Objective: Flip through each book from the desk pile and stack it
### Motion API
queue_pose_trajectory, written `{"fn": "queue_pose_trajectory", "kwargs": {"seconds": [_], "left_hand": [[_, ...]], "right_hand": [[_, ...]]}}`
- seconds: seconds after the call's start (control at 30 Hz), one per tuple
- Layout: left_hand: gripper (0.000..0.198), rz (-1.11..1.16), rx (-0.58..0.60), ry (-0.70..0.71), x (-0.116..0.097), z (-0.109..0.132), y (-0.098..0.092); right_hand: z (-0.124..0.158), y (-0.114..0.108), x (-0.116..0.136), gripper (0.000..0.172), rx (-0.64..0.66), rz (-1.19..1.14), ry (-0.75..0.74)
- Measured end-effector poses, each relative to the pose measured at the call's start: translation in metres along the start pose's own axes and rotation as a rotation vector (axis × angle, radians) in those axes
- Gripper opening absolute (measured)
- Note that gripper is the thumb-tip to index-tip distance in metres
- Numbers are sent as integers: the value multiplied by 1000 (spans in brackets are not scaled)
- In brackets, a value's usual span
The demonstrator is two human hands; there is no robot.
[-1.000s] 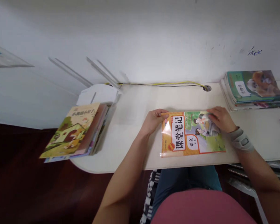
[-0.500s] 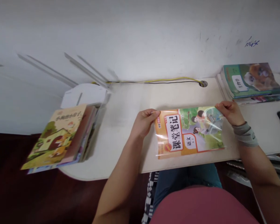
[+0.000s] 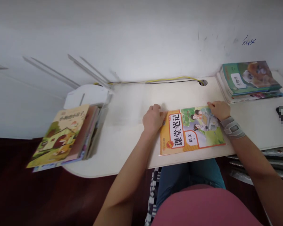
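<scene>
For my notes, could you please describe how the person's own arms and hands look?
The left hand and right hand are bare, no sleeve shows on either forearm, and a grey wristband with a darker rectangular patch wraps the right wrist.

The bare left hand (image 3: 154,118) touches the glossy orange-and-green paper book (image 3: 191,131) at ten o'clock, the grey-braced right hand (image 3: 220,110) at one; a yellow-topped book stack (image 3: 61,135) lies at nine, a green-topped stack (image 3: 252,78) at two.

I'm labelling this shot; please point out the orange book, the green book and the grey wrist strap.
Orange book (image 3: 193,131): head view, middle of front cover.
Green book (image 3: 252,77): head view, front cover.
Grey wrist strap (image 3: 234,127): head view, at its buckle.
</scene>
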State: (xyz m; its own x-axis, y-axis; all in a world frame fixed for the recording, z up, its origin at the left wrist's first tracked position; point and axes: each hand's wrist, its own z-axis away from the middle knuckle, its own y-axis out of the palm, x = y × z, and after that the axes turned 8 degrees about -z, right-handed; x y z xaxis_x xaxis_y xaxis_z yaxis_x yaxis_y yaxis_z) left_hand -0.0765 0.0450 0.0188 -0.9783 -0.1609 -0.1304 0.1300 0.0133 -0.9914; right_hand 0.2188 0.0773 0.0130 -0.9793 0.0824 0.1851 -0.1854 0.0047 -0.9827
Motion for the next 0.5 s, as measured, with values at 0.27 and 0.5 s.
{"fn": "queue_pose_trajectory", "kwargs": {"seconds": [0.27, 0.5], "left_hand": [[43, -20, -9, 593, -62, 14, 15], [54, -90, -82, 523, -89, 31, 30]], "right_hand": [[4, -1, 5, 54, 6, 21, 19], [10, -10, 8, 43, -107, 69, -136]]}}
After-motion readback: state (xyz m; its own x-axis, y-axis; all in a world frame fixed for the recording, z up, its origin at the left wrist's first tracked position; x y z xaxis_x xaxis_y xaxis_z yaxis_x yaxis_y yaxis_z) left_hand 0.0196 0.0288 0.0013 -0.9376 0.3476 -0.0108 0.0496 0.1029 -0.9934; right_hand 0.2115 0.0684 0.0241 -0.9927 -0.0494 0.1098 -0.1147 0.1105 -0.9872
